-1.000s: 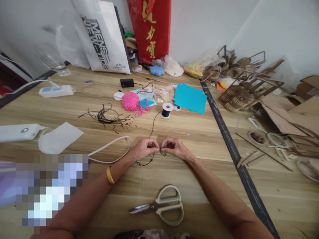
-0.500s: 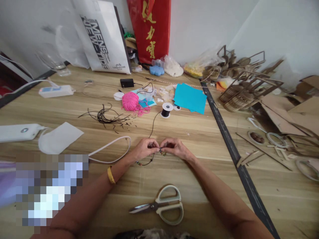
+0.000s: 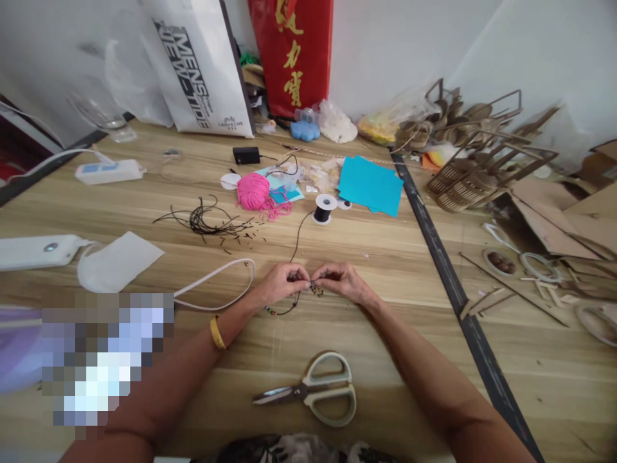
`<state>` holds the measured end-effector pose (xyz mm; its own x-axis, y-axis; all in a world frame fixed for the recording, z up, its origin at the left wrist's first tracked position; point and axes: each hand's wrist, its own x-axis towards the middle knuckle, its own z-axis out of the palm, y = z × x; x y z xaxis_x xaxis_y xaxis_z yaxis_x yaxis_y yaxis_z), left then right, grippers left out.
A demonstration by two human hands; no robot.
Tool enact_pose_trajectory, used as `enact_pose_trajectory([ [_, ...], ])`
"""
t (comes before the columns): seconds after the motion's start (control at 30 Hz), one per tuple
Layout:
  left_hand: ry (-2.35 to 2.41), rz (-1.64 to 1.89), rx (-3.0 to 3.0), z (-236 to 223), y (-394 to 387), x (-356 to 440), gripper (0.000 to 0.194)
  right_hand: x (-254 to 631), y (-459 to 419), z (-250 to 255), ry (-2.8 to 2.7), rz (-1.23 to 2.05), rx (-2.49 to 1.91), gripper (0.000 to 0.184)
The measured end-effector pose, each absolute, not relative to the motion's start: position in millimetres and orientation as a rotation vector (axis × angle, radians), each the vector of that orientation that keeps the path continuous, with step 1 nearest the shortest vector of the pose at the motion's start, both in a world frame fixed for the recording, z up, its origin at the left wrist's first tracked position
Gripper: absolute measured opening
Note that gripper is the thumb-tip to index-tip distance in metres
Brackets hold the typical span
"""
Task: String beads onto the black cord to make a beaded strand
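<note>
Fingertips of my left hand (image 3: 285, 283) and my right hand (image 3: 341, 283) nearly meet, both pinched on a small beaded cord (image 3: 317, 290). Its dark cord and little beads hang just below the fingers; the exact spot gripped is too small to make out. A further stretch of cord with coloured beads (image 3: 271, 310) lies under my left wrist. From the white spool of black cord (image 3: 323, 209), a black line (image 3: 297, 241) runs down to my left hand. Scissors (image 3: 313, 389) with pale handles lie on the table nearer to me, blades pointing left.
Black cord pieces (image 3: 202, 218) and a pink yarn ball (image 3: 253, 191) lie beyond my left hand. Blue sheets (image 3: 370, 185) are past the spool. A white cable loop (image 3: 241, 283) is beside my left forearm. Small woven baskets (image 3: 463, 183) stand at right.
The view has shifted slightly, so the table things sit a little higher. Both hands stay pinched together on the beaded cord, with only slight finger movement.
</note>
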<state>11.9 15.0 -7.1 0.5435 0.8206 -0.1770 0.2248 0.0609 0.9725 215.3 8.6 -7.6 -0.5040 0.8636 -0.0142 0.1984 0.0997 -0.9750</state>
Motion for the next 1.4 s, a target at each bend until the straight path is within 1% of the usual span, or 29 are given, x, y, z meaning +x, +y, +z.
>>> enact_pose_trajectory([
  [0.17,0.925,0.596,1.446,-2,14,14,0.014,216,7,-6,-1.864,1.349,-1.062,0.028],
  [0.37,0.883,0.66,1.401,-5,14,15,0.02,216,8,-7,-1.983,1.234,-0.952,0.027],
  [0.6,0.846,0.695,1.408,-12,13,15,0.019,215,8,-9,-1.954,1.295,-0.951,0.025],
  [0.87,0.729,0.588,1.353,-5,14,6,0.03,217,7,-10,-1.839,1.364,-1.105,0.03],
  [1.07,0.683,0.474,1.362,2,14,0,0.018,217,7,-8,-1.825,1.399,-1.115,0.031],
  [1.23,0.729,0.471,1.464,0,15,0,0.025,217,5,-4,-1.838,1.389,-1.143,0.029],
  [1.3,0.771,0.474,1.53,0,15,1,0.023,217,5,-3,-1.837,1.386,-1.146,0.029],
  [1.4,0.829,0.509,1.626,0,13,3,0.014,218,5,-4,-1.83,1.38,-1.141,0.028],
])
